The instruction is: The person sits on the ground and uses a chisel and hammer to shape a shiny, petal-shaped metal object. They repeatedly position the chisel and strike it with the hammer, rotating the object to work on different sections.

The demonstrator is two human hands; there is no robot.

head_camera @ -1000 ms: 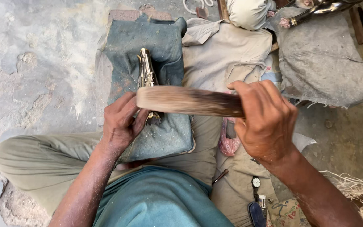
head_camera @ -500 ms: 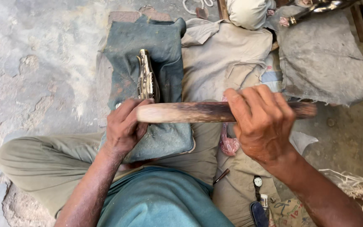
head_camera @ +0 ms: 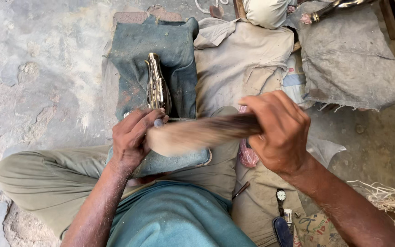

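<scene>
My right hand (head_camera: 280,130) grips a horn-like stick (head_camera: 197,132), pale at its left end and dark under the fingers; it is motion-blurred. My left hand (head_camera: 133,137) presses down on the near end of a shiny curved metal piece (head_camera: 157,89) lying on a dark blue-green cloth pad (head_camera: 174,59) over my lap. The stick's pale end sits just right of my left fingers, above the pad.
Grey cloth sacks (head_camera: 348,59) and a beige cloth (head_camera: 238,59) lie beyond the pad. A wristwatch (head_camera: 280,196) and a small dark tool (head_camera: 241,190) lie on cloth by my right knee. Straw fibres (head_camera: 389,201) lie at right. Bare concrete floor (head_camera: 37,68) spreads to the left.
The stick has swung from level and raised down toward my left hand, now blurred. My left hand stays on the metal piece.
</scene>
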